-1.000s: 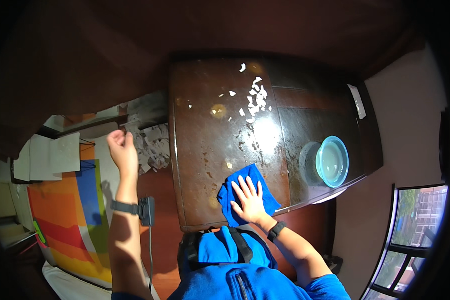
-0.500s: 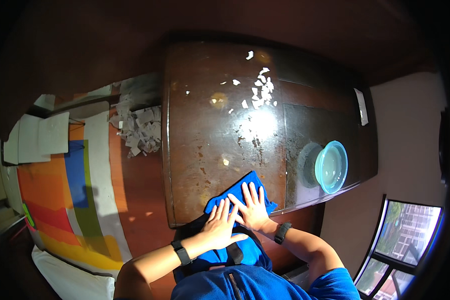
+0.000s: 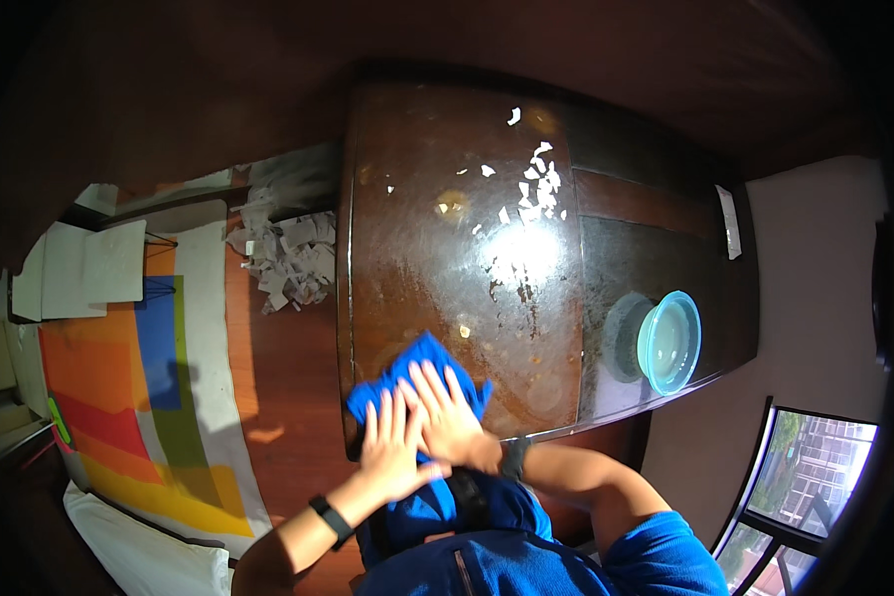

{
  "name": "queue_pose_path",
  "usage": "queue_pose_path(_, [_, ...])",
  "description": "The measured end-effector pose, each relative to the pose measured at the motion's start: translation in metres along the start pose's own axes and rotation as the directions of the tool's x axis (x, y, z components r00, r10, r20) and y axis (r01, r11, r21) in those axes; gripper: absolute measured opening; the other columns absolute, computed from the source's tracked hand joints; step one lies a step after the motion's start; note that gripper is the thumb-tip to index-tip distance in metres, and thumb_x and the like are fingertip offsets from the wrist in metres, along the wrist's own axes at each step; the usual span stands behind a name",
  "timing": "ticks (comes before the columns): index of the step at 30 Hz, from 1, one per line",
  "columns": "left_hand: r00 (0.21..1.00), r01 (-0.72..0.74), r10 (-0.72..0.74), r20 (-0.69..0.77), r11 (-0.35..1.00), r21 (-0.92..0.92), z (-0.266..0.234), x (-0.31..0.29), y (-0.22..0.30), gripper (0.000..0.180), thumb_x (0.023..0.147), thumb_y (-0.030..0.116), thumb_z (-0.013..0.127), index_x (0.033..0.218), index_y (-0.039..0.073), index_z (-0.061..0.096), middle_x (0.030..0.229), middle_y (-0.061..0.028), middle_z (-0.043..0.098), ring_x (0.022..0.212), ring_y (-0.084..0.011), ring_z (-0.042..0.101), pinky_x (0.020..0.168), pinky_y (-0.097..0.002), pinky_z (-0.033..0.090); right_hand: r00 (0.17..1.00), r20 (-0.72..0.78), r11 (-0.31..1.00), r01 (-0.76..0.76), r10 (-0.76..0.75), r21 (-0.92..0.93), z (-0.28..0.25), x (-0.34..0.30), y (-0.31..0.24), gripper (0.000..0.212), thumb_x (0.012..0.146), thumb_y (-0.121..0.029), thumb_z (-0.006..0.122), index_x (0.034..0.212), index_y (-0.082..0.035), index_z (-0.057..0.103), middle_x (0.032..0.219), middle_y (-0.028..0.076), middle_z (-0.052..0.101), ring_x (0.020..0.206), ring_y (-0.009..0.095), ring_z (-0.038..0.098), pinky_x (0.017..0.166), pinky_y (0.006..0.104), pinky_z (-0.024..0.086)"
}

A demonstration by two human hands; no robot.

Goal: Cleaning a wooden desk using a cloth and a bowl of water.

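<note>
A blue cloth (image 3: pixel 425 353) lies bunched on the dark wooden table (image 3: pixel 417 273), close to its near left corner. My left hand (image 3: pixel 391 452) rests with straight fingers on the cloth's near edge. Beside it, my right hand (image 3: pixel 449 422) lies flat on the cloth, fingers stretched out and its thumb side close against the left hand. Neither hand grips the fabric. Farther up the tabletop, white torn scraps (image 3: pixel 541 189) are scattered in a loose cluster, and wet-looking marks show around the bright glare.
A light blue bowl (image 3: pixel 670 343) of clear liquid stands near the table's right front edge. A white strip (image 3: pixel 729 223) lies at the far right. Paper scraps (image 3: pixel 293 258) are heaped left of the table. A multicoloured mat (image 3: pixel 99 372) covers the left side.
Both hands have slid left across the near end of the table, taking the blue cloth toward the left corner. The view has shifted slightly; the bowl and scraps stay put.
</note>
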State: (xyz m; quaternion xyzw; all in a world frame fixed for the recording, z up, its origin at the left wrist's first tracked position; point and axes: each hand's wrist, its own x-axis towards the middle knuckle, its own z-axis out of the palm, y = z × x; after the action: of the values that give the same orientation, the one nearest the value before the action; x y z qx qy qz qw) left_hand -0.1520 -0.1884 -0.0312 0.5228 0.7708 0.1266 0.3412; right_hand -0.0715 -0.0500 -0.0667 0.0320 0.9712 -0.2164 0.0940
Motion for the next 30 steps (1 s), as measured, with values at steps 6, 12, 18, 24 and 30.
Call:
queue_pose_path(6, [0.997,0.081,-0.08,-0.013,0.996,0.036,-0.014,0.012,-0.042,0.106,0.078,0.063,0.055,0.145,-0.005,0.009,0.15,-0.0297,0.006,0.141,-0.0427,0.0,0.111,-0.0541,-0.004,0.997,0.08,0.99,0.016,-0.005,-0.139,-0.023,0.05,-0.015,0.071,0.085,-0.041,0.045,0.142,-0.002,0.031,0.152,0.022,0.015,0.141,0.039,0.006,0.112,0.0545,0.002])
queue_pose_path(12, [0.953,0.194,-0.171,-0.249,0.978,0.072,-0.072,0.074,-0.087,0.096,0.083,0.048,0.056,0.145,-0.005,0.005,0.153,-0.0229,0.004,0.142,-0.0381,0.005,0.112,-0.054,0.0,0.984,-0.128,0.959,-0.149,0.121,-0.239,-0.025,0.146,-0.003,0.07,0.088,-0.036,0.04,0.146,-0.003,0.021,0.153,0.019,0.012,0.143,0.034,0.005,0.113,0.0514,0.001])
queue_pose_path(18, [0.975,0.127,-0.137,0.177,0.99,0.066,-0.007,-0.004,0.001,0.11,0.075,0.06,0.06,0.14,-0.014,0.012,0.145,-0.0392,0.006,0.139,-0.0481,0.001,0.11,-0.0569,-0.004,0.996,-0.072,0.998,-0.05,0.052,0.037,0.008,-0.005,-0.029,0.062,0.086,-0.032,0.041,0.139,0.0,0.036,0.149,0.019,0.026,0.141,0.03,0.019,0.113,0.0486,0.012])
queue_pose_path(24, [0.884,-0.467,0.468,0.024,0.884,-0.038,0.012,0.123,0.055,0.086,0.079,0.049,0.059,0.146,0.008,0.023,0.152,-0.0182,0.018,0.141,-0.0329,0.014,0.111,-0.0565,0.009,0.708,-0.192,0.724,-0.69,0.68,0.02,-0.006,-0.072,0.055,0.081,0.08,-0.045,0.051,0.143,-0.001,0.026,0.148,0.028,0.017,0.137,0.046,0.016,0.11,0.0572,0.012])
queue_pose_path(30, [0.832,-0.54,0.531,-0.16,0.841,-0.019,0.016,0.213,0.094,0.079,0.081,0.041,0.059,0.144,0.007,0.026,0.15,-0.0156,0.026,0.14,-0.0302,0.021,0.112,-0.0518,0.012,0.454,-0.4,0.461,-0.883,0.796,-0.084,-0.029,-0.066,0.131,0.08,0.082,-0.049,0.051,0.147,-0.015,0.022,0.152,0.022,0.01,0.141,0.041,0.007,0.109,0.0591,0.007])
